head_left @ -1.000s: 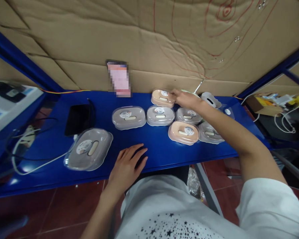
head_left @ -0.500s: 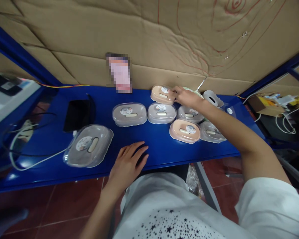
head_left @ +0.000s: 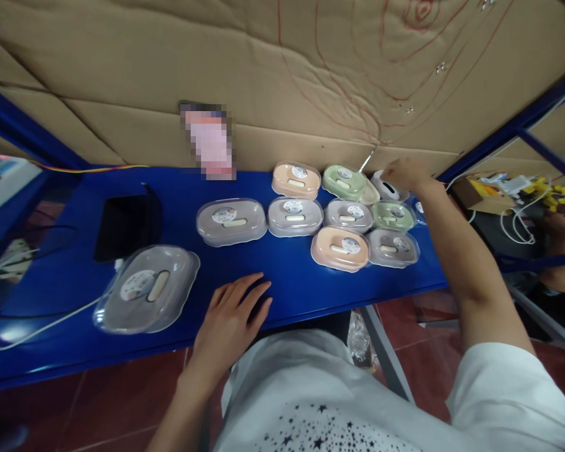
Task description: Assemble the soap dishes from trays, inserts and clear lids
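My left hand (head_left: pixel 228 314) lies open, palm down with fingers spread, on the blue table near its front edge. It holds nothing. My right hand (head_left: pixel 402 174) is stretched out to the back right, over a white box with a dark slot (head_left: pixel 388 187). Its fingers look bent, and their tips and grip are not clear. To its left stand a green lidded box (head_left: pixel 343 181) and a peach lidded box (head_left: pixel 295 181). Nearest my left hand is a grey box under a clear lid (head_left: pixel 148 289).
More boxes stand in rows: grey (head_left: pixel 230 221), lilac-grey (head_left: pixel 295 217), peach (head_left: pixel 341 248) and green (head_left: pixel 394 216). A black phone (head_left: pixel 122 227) with a white cable lies left. Cardboard (head_left: pixel 145 56) backs the blue table (head_left: pixel 282 301). Another person's hand (head_left: pixel 561 229) shows at far right.
My right hand has left the peach box at the back and moved right to above the white box. The peach box stays in place. My left hand stays on the table; the view has shifted slightly.
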A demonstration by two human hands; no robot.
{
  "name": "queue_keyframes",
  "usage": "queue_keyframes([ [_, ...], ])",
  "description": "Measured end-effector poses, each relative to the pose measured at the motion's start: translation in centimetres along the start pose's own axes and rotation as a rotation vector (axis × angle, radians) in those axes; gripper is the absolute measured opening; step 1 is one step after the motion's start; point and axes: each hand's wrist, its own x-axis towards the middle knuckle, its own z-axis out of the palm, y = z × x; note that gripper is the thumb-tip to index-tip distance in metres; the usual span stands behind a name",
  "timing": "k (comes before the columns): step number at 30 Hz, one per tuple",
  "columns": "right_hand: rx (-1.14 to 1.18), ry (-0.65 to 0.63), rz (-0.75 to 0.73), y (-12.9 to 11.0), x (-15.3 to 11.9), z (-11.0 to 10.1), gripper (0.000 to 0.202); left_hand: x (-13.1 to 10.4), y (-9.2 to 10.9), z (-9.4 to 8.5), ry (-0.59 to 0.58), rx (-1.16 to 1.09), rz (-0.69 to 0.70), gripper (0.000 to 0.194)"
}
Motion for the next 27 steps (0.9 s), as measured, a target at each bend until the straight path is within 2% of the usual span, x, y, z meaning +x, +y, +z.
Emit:
queue_keyframes([
  [2,-0.025,-0.077,0.038,0.9,0.3,2.1,0.035,0.0,0.0,0.0,-0.006,0.004,-0.004,0.029],
  [5,-0.038,-0.081,0.074,0.8,0.9,4.6,0.041,0.0,-0.1,0.0,-0.008,0.019,-0.002,0.028],
  [9,-0.022,-0.046,0.113,0.3,1.6,5.4,0.042,0.1,0.0,0.0,-0.016,0.038,0.004,0.027],
  [14,0.03,0.046,0.125,0.6,0.8,4.4,0.042,0.2,0.1,0.0,-0.012,0.048,0.005,0.026],
  [21,0.088,0.353,0.122,2.0,-2.8,0.8,0.048,0.0,-0.2,-0.4,0.001,-0.088,-0.033,0.031],
  [24,0.104,0.472,0.1,2.7,-4.1,-0.7,0.044,0.4,0.6,-0.6,-0.024,-0.234,-0.097,0.034],
  [27,0.161,0.572,-0.013,1.7,-6.7,-1.8,0.031,1.5,2.3,-0.1,-0.061,-0.561,-0.19,0.05],
])
